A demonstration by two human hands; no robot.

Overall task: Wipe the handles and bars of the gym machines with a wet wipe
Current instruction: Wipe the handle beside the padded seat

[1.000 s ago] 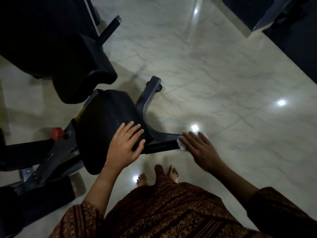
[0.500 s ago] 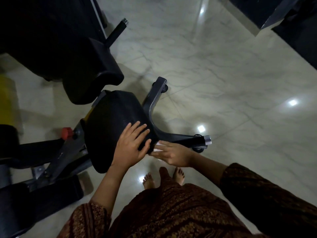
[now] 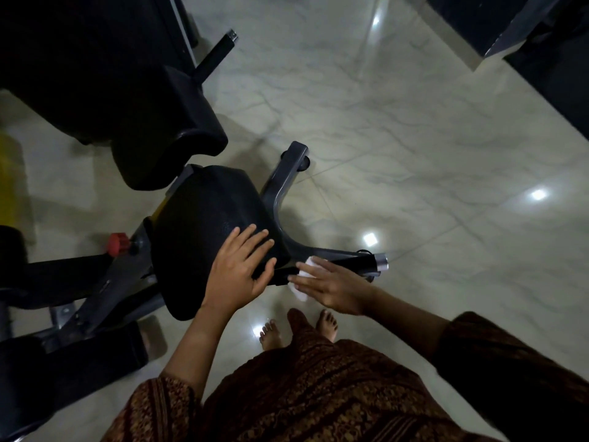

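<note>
The seat (image 3: 207,237) was steadied by the left hand (image 3: 239,272), laid flat with fingers spread. At its 3 o'clock side, the wipe (image 3: 307,266) was pressed onto the handle (image 3: 353,261) near the seat by the right hand (image 3: 334,288), fingers straight. The wipe would best be wrapped round the handle and drawn firmly toward the cap (image 3: 381,262) at 3 o'clock.

The person wears a loose dark-brown garment (image 3: 318,393) printed with fine ochre stripes and small motifs, the left sleeve (image 3: 165,406) and the right sleeve (image 3: 497,362) wide and ending short of the wrists, with bare feet (image 3: 270,334) below the hem.
</note>
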